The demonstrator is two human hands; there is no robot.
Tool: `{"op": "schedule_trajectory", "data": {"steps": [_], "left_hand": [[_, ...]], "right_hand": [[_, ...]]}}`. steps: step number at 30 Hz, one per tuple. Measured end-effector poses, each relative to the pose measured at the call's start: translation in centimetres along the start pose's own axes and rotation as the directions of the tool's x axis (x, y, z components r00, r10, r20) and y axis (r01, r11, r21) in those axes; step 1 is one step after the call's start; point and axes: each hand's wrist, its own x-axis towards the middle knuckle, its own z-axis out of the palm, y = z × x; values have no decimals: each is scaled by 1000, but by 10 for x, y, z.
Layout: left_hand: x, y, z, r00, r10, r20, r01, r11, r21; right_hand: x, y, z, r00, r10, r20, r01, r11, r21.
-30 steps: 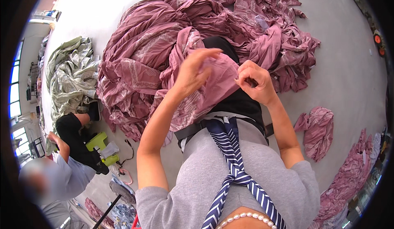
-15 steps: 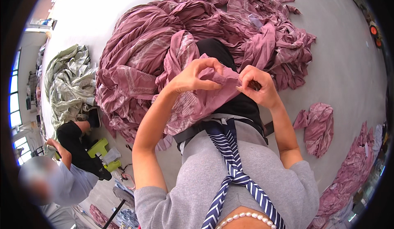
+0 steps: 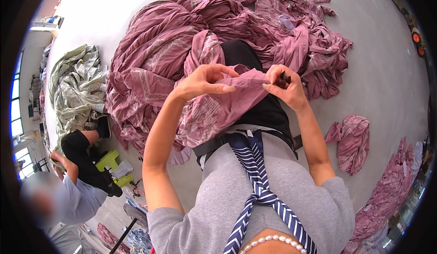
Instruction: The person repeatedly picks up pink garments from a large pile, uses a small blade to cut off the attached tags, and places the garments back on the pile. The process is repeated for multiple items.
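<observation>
One pink cloth [image 3: 241, 100], pinched by our right hand [image 3: 294, 93], wants holding taut between fingertips [image 3: 270, 88]; whether our left hand [image 3: 199, 83] grips, we cannot tell.

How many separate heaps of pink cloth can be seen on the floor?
4: a large pile at top centre, a small bundle at right, a long heap near the right edge, and a smaller heap at lower left. Others may be hidden.
</observation>
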Motion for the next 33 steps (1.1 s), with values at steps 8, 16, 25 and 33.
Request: {"op": "schedule_trajectory", "data": {"steps": [8,16,25,33], "left_hand": [[-7,-1,41,714,600,-360,-326,741,587],[-14,-32,66,221,906,-362,-349,420,838],[-12,-57,92,242,700,-672,-515,679,523],[-10,-52,104,623,173,-763,-724,497,-478]], "right_hand": [[5,-19,18,879,-471,76,427,706,-565],[-9,-18,35,678,-678,285,581,256,-773],[-13,-13,40,661,-652,372,622,198,-758],[-18,-18,57,993,-93,79,116,920,-374]]}}
